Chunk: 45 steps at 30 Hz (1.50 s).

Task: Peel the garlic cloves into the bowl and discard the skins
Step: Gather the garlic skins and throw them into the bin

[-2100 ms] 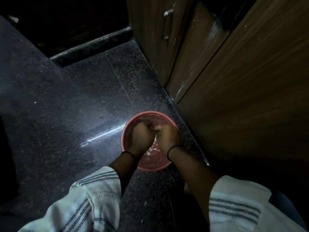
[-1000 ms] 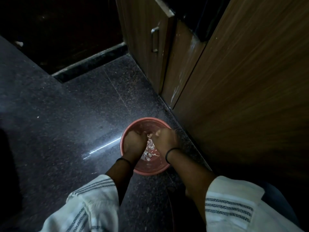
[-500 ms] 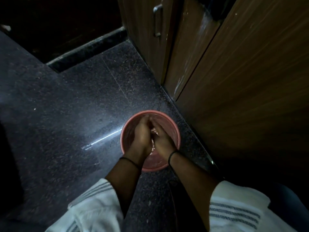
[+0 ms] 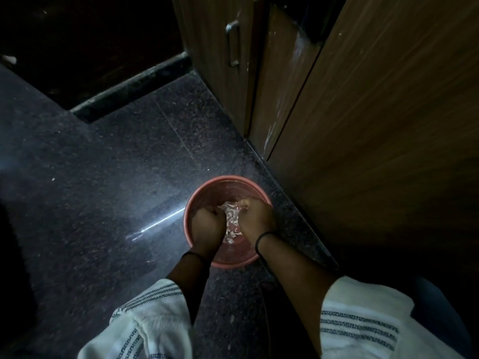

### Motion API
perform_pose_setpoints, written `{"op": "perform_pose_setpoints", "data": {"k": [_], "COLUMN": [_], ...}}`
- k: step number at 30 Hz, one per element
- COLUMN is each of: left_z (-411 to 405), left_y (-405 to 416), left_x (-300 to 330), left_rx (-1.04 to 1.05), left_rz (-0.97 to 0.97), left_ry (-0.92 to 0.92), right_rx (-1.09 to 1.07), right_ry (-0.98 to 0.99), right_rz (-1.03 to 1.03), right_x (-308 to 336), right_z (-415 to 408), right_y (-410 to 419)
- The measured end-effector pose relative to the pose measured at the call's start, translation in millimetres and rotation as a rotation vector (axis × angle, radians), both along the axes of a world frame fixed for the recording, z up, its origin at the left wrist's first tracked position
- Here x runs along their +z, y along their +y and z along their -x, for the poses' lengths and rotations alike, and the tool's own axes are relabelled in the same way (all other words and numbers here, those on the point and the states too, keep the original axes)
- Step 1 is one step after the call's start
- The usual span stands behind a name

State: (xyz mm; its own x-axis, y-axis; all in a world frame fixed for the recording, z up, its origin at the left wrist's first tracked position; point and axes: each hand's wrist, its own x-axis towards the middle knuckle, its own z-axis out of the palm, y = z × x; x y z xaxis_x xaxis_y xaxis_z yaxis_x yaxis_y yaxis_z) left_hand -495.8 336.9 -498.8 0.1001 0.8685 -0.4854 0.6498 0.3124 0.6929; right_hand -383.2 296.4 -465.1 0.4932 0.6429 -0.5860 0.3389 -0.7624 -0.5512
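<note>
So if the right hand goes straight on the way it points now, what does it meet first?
Probably the far inner wall of the bowl. The right hand points up and slightly left over the garlic skins, already inside the bowl. Depth is unclear in this dim view.

Single head-worn, wide-angle view, looking steeply down and forward from above the person's forearms. The bowl [image 4: 225, 189] on the dark stone floor [image 4: 108, 161] sits just below centre; wooden cabinet doors [image 4: 375, 104] fill the upper right. No second view.
</note>
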Motion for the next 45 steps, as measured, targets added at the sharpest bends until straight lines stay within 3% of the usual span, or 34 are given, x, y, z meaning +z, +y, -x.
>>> {"op": "perform_pose_setpoints", "data": {"k": [3, 8, 19, 27, 31, 37, 41, 45], "left_z": [-11, -42, -85, -134, -174, -258, -314, -351], "left_y": [-4, -3, -38, -128, -192, -293, -343, -362], "left_x": [9, 66, 285, 433, 483, 506, 499, 483], "left_rx": [0.052, 0.102, -0.008, -0.355, -0.513, -0.808, -0.952, -1.074], "left_rz": [0.066, 0.157, -0.197, -0.391, -0.385, -0.507, -0.574, -0.608], "left_ry": [-0.174, -0.413, -0.754, -1.024, -1.134, -1.052, -0.924, -0.711], "right_rx": [-0.05, -0.213, -0.176, -0.325, -0.45, -0.549, -0.707, -0.701], "right_ry": [-0.027, 0.145, 0.003, -0.092, -0.318, -0.621, -0.678, -0.693], "right_rz": [0.0, -0.157, -0.739, -1.164, -1.317, -1.22, -0.958, -0.599], "right_x": [5, 41, 251, 401, 459, 492, 488, 465], "right_z": [-5, -17, -74, -95, -117, -173, -225, -264], "right_y": [0, 0, -65, -183, -268, -386, -460, -493]}}
